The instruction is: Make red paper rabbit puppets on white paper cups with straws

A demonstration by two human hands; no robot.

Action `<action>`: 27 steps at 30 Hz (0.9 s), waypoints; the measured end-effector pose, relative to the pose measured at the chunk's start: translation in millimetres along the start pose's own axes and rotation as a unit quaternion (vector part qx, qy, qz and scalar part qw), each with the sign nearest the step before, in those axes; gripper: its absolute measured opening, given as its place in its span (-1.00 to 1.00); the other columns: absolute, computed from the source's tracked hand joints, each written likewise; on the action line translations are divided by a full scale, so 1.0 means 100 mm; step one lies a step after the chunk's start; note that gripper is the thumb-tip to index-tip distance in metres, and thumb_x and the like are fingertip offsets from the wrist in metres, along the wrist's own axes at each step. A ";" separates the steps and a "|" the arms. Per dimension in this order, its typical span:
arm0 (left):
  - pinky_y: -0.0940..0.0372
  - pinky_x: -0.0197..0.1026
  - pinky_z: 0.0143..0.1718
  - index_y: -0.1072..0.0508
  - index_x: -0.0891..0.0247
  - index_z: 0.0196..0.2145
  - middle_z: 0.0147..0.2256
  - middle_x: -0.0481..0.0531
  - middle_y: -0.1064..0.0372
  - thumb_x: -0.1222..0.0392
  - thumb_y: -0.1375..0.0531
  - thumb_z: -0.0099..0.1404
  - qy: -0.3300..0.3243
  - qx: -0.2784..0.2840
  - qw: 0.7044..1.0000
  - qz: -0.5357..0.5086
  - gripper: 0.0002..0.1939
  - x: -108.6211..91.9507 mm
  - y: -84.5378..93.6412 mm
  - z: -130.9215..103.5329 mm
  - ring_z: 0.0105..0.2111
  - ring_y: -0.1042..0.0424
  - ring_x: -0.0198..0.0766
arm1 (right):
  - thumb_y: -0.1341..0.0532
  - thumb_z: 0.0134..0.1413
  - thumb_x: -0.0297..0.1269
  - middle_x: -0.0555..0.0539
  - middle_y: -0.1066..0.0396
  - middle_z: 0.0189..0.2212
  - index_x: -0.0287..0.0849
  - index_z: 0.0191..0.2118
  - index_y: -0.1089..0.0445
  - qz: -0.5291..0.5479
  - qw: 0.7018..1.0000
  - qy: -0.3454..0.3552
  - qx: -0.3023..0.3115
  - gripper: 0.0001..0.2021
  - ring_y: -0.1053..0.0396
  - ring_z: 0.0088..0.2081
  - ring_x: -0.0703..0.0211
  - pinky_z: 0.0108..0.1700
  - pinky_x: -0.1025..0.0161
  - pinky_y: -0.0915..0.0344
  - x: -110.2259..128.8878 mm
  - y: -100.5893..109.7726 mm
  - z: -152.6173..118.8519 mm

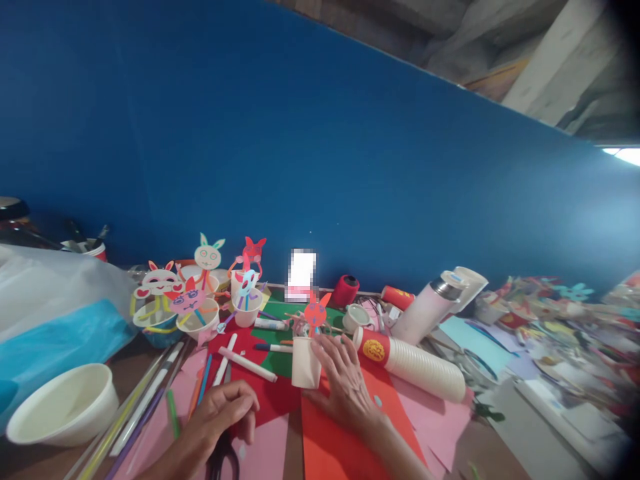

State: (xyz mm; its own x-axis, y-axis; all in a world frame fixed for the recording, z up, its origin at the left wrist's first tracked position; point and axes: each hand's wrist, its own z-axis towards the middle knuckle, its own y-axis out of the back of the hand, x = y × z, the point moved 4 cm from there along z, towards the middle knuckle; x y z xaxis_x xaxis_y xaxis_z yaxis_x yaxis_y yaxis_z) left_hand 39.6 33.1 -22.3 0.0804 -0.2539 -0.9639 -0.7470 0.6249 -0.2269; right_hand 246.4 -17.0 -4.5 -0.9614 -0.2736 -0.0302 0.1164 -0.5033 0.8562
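My right hand (345,387) lies against the right side of a white paper cup (306,363). Its fingers are stretched out and spread, with the thumb by the cup's base. A red paper animal figure (315,315) with pointed ears rises from that cup. To the left, my left hand (227,413) hovers with curled fingers, and I see nothing in it. Dark-handled scissors (223,460) lie just below, partly hidden by that hand. Pink and white markers (247,364) rest beyond it on red paper.
Paper cups with paper animal figures (246,287) stand at the back left. A white bowl (63,407) sits at front left. Stacked paper cups (425,370) lie on the right, near a white thermos (425,307). A lit, blurred screen (303,270) stands before the blue wall (320,147).
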 end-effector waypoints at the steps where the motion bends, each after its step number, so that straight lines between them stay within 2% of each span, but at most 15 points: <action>1: -0.10 -0.32 -0.53 -0.34 0.30 -0.51 -0.68 -0.04 -0.34 0.04 -0.08 0.15 0.000 0.001 1.000 0.001 -0.74 0.00 0.00 0.01 -0.63 -0.24 -0.36 | -0.14 -0.06 -0.06 -0.19 -0.13 0.07 -0.20 0.14 0.00 0.000 1.000 0.000 0.002 -0.36 -0.02 0.08 -0.08 0.10 -0.13 0.19 0.00 0.00 0.00; 17: -0.13 -0.32 -0.52 -0.34 0.30 -0.48 -0.67 -0.04 -0.35 0.08 -0.08 0.16 0.006 0.013 1.000 -0.013 -0.78 -0.01 0.00 0.01 -0.63 -0.26 -0.37 | -0.14 -0.07 -0.07 -0.22 -0.08 0.09 -0.23 0.13 0.01 0.007 1.000 -0.009 -0.005 -0.35 0.02 0.11 -0.09 0.12 -0.16 0.23 0.04 0.01 0.03; 24: -0.11 -0.33 -0.56 -0.35 0.27 -0.45 -0.62 -0.04 -0.36 0.11 -0.03 0.21 -0.021 -0.001 1.000 0.017 -0.79 -0.19 0.20 0.03 -0.61 -0.26 -0.37 | -0.15 -0.09 -0.07 -0.21 -0.14 0.04 -0.17 0.09 -0.04 0.032 0.997 0.018 -0.061 -0.40 -0.03 0.09 -0.10 0.11 -0.19 0.22 0.12 0.12 0.02; 27: -0.14 -0.33 -0.55 -0.35 0.26 -0.46 -0.62 -0.05 -0.35 0.13 -0.02 0.21 -0.044 -0.013 0.999 0.017 -0.80 -0.29 0.28 0.04 -0.60 -0.28 -0.36 | -0.14 -0.07 -0.09 -0.18 -0.21 -0.01 -0.15 0.05 -0.08 0.045 0.996 0.044 -0.057 -0.46 -0.08 0.06 -0.06 0.11 -0.18 0.22 0.21 0.17 0.02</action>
State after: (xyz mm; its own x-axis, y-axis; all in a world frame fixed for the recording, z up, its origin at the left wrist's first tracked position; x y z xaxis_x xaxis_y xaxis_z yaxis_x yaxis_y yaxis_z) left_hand 19.2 61.0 -1.0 0.1112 -0.1668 -0.9797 -0.7676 0.6117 -0.1913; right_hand 227.4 -29.6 10.2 -0.9206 -0.3905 -0.0044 0.2347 -0.5622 0.7930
